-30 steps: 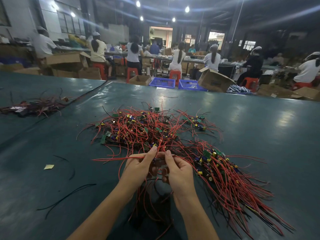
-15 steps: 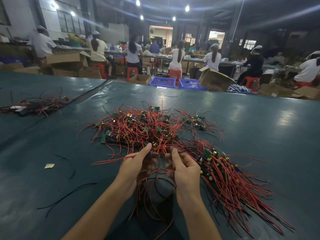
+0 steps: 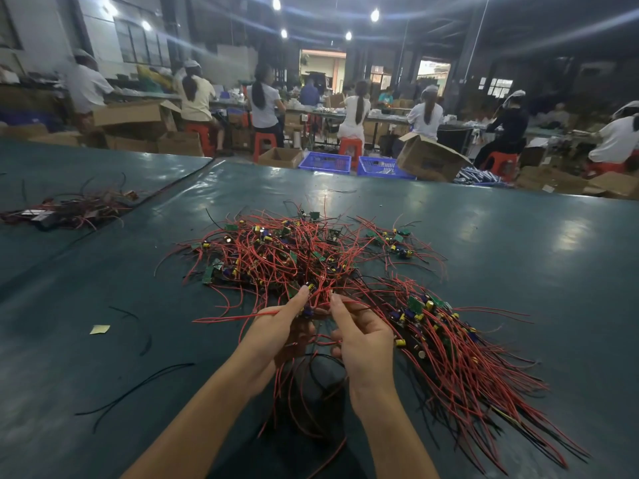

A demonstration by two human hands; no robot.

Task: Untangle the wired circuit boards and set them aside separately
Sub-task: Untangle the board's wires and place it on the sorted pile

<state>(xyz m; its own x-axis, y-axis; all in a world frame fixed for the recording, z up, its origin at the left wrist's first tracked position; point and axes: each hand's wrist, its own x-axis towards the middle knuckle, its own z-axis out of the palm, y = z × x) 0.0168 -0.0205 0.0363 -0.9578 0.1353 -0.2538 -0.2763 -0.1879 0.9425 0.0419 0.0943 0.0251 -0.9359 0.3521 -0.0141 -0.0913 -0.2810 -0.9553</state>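
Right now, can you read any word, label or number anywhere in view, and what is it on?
No text here can be read.
Cardboard box: faint dark print on its side, too blurred to read.
Circuit boards: any markings are too small to read.

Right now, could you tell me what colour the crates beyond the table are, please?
The crates are blue; the head view shows them.

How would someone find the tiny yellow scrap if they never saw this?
Start at the big dark green table. Look left of the left hand, away from the red wire heap. The scrap is the only flat, pale yellow bit; its neighbours are thin black wire offcuts.
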